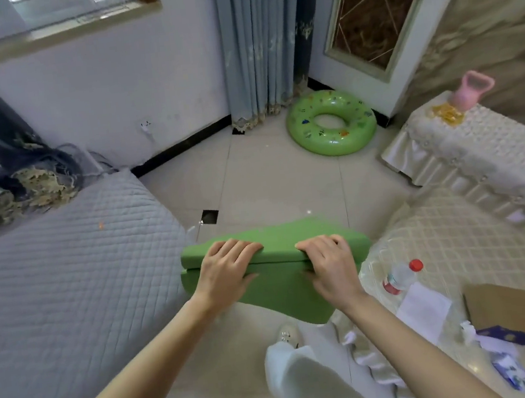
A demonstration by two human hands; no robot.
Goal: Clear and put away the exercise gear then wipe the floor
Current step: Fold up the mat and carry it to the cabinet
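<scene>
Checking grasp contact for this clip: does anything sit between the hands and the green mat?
Nothing visible does. The left hand and right hand both grip the folded green mat directly, fingers curled over its top fold.

A room in a private home: a quilted grey sofa cover [66, 270], long blue curtains [256, 45] by the window, pale floor tiles [272, 178], a green inflatable swim ring [331, 123] and a lace-draped surface [464, 143] against patterned walls.

Left hand [226, 270], right hand [329, 261] gripping folded green mat [284, 286]
</scene>
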